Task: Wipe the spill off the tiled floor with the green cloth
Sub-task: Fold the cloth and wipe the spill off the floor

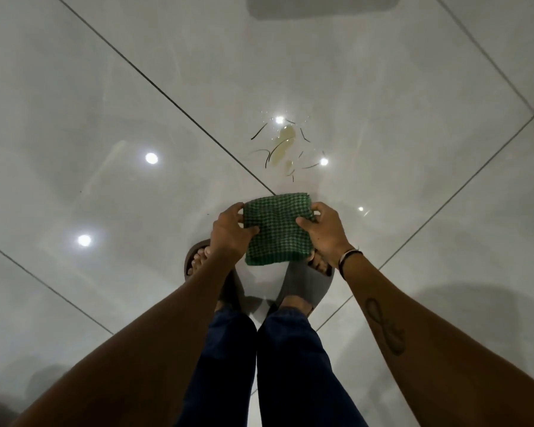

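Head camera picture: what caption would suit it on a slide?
Both hands hold a folded green cloth above a yellowish spill on the tiled floor.

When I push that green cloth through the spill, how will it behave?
Likely soft and floppy: the green cloth hangs folded between the left hand and right hand. Its waffle weave should probably soak the yellowish spill, though thin dark strands may drag along.

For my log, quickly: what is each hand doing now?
Left hand: closed on the green cloth.
Right hand: closed on the same cloth.
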